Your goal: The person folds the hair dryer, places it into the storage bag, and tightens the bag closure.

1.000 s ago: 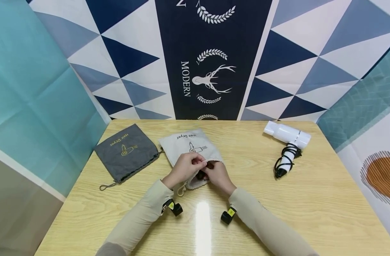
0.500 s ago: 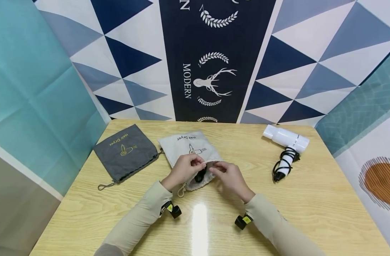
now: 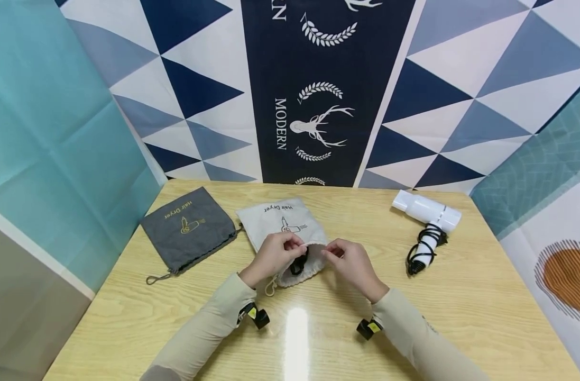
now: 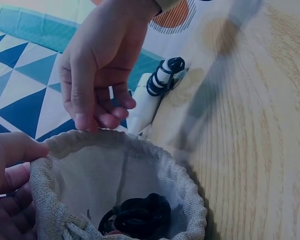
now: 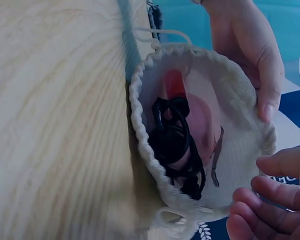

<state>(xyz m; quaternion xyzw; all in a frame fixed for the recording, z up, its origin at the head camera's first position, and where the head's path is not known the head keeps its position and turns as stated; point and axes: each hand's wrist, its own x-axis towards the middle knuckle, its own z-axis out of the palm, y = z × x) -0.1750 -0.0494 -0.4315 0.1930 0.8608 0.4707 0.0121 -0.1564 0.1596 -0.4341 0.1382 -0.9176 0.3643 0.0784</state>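
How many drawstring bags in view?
2. A dark grey fabric drawstring bag lies flat on the left of the light wood-grain table; an off-white fabric drawstring bag is right of it, near the middle, mouth open. Others inside or beneath would be hidden.

A: How do we find the light in the head view?

B: We have it bright and fairly even, sharp enough to read the "MODERN" lettering (image 3: 281, 124). A long white glare streaks the tabletop (image 3: 489, 317) between the sleeves (image 3: 204, 324), with soft shadows beside them.

A: And our wrist views?

B: We get both dimmer and bluish. In the left one, a broad, soft-edged shadow slants across the tabletop, and the black cord (image 4: 145, 215) sinks to near-solid dark inside the bag (image 4: 100, 165).

A: Our right one?

B: Shadow hugs the bag's side; the wood grain blurs toward the bottom.
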